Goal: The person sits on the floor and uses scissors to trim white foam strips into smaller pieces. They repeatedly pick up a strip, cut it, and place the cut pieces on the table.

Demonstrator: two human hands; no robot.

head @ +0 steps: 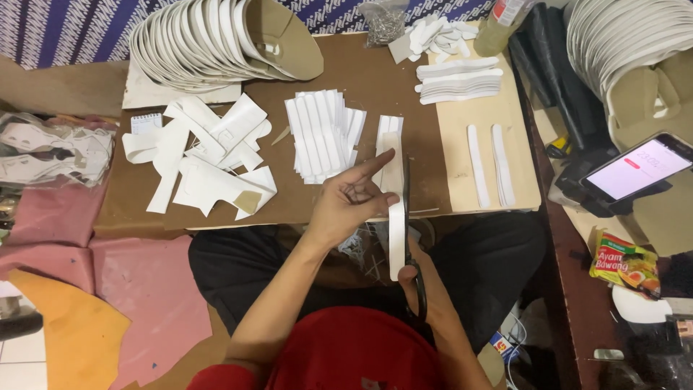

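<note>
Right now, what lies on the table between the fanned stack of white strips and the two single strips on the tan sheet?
In the head view, the long white strip held by the left hand, with the scissors along its edge.

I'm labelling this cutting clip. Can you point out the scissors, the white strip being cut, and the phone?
scissors [408, 209]: head view, on the dark blade.
white strip [396, 238]: head view, mid-length, below the left hand.
phone [639, 168]: head view, on its lit screen.

Your left hand [351, 204] is raised in front of you, forearm running up from the lower left, wrist bent, index finger stretched out toward the upper right and the other fingers curled in a pinch. Your right hand [413, 283] sits lower and closer to your body, mostly hidden, fingers closed in a grip, forearm angling in from the lower right.
</note>
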